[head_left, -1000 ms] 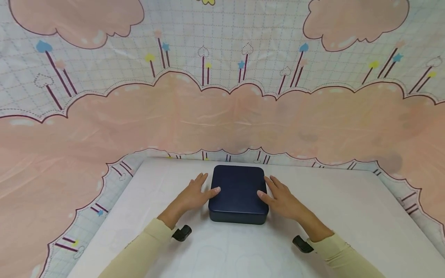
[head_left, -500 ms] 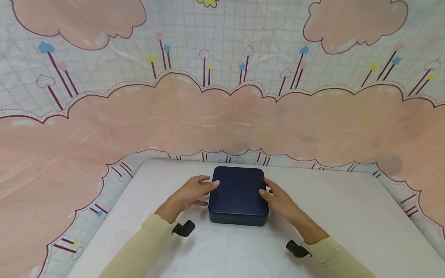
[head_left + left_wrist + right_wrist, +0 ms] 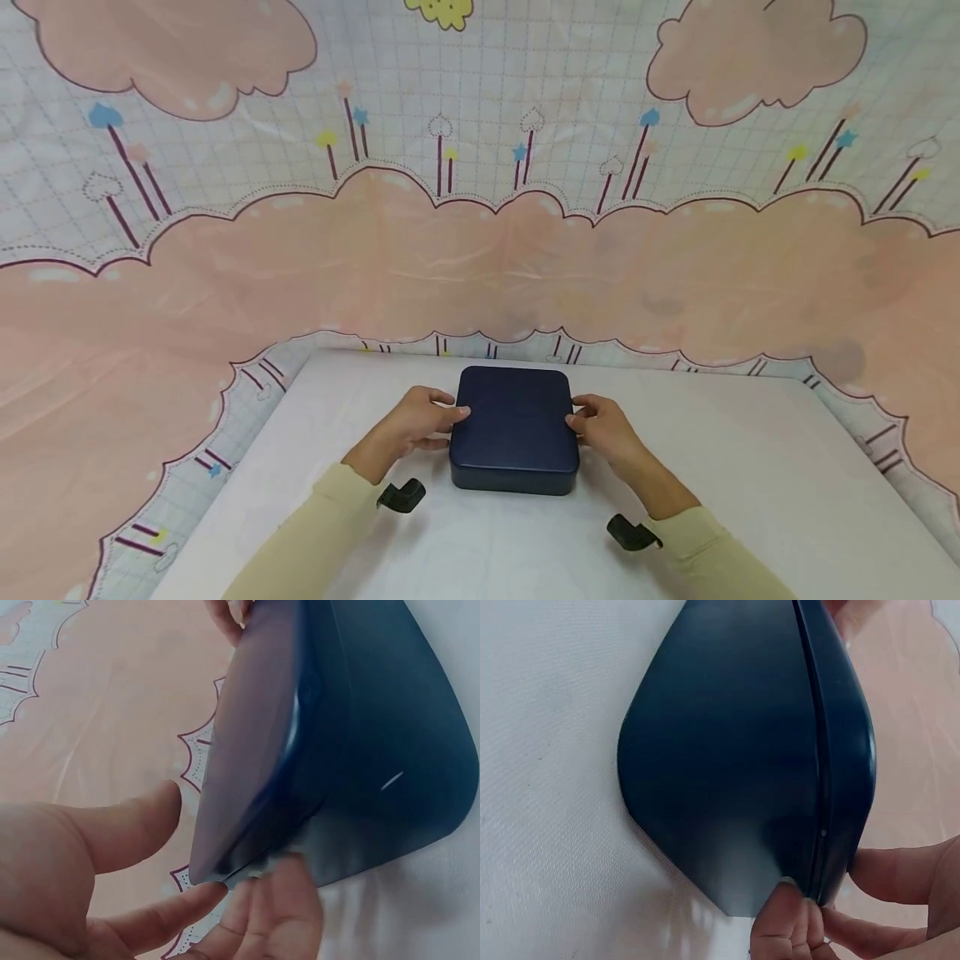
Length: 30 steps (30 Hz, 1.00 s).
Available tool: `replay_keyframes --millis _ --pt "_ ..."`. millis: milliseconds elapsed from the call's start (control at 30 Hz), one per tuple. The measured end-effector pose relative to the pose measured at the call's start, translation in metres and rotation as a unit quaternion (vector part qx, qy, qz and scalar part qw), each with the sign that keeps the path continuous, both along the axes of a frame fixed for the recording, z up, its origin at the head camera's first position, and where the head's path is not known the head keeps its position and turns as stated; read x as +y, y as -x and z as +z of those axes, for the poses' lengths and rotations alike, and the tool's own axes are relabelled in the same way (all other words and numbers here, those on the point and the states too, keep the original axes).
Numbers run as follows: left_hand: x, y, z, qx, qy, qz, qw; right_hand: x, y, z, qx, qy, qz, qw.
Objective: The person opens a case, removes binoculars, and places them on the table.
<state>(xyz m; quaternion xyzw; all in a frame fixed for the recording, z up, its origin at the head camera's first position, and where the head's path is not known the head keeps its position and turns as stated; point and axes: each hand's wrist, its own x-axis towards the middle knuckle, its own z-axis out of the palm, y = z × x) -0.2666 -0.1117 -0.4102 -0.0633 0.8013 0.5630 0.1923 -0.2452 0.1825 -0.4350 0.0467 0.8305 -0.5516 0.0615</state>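
Left of centre, the bare left-hand grip (image 3: 408, 422) has bent its fingers; right of centre, the bare right-hand grip (image 3: 610, 433) has too, its thumb drawn back towards the edge of the dark-blue, round-cornered box (image 3: 514, 421).

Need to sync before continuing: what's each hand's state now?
Left hand: fingers at the box, thumb apart from it; whether it grips can't be told.
Right hand: closed, pinching the box's edge.
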Motion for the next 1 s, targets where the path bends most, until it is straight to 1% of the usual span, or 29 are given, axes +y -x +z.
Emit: replay_keyframes --millis 167,400,600,700,767,900,967,1000 --pt "0.004 0.004 -0.001 0.002 0.016 0.006 0.9998 0.002 0.004 0.004 -0.001 0.005 0.0 1.0" --pt "0.01 0.002 -0.003 0.004 0.036 0.01 0.9993 0.005 0.004 0.004 -0.018 0.014 -0.002 0.9997" --pt "0.014 0.005 -0.004 -0.001 0.036 0.015 0.9992 0.008 0.005 0.003 -0.019 0.014 -0.008 0.9997" --pt "0.012 0.005 -0.003 -0.001 0.027 0.008 0.9996 0.01 0.002 0.01 -0.027 0.025 -0.003 0.9993" --pt "0.009 0.003 0.002 -0.002 0.006 0.002 1.0 0.012 -0.002 0.019 -0.026 0.034 -0.001 0.9991" --pt "0.003 0.0 0.02 0.017 -0.037 0.004 0.9992 0.016 -0.006 0.041 0.0 0.061 0.004 0.9981" --pt "0.002 -0.003 0.029 0.025 -0.043 0.004 0.9987 0.017 -0.007 0.047 0.002 0.071 0.008 0.9975" --pt "0.002 -0.003 0.032 0.026 -0.043 0.002 0.9988 0.017 -0.007 0.049 -0.002 0.073 0.01 0.9973"
